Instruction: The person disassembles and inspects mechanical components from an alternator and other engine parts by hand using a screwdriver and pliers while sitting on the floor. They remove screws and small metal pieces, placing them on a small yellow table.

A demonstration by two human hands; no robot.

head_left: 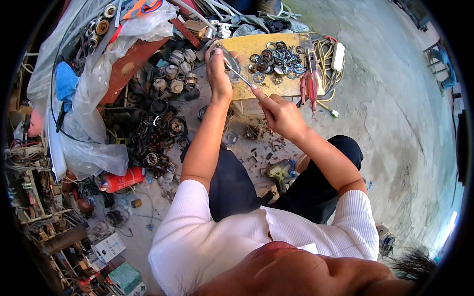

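My left hand (218, 78) is closed round a rounded, greyish, shiny part (230, 63) at the left end of a yellow work board (247, 43); its kind cannot be made out. A thin metal rod (243, 77), like a screwdriver shaft, slants from that part to my right hand (284, 117). The right fingers are closed on it, the index finger lying along it, and any handle is hidden in the palm. On the board lies a pile of small round metal parts (279, 61), dark and silvery. Red-handled pliers (311, 84) rest at its right end.
A white power strip (337, 56) with coiled cables is right of the board. Small motors (176, 71) and dark motor parts (158, 130) heap up on the left, near plastic sheeting (89, 118) and a red cylinder (122, 179). A green power tool (280, 172) lies between my legs.
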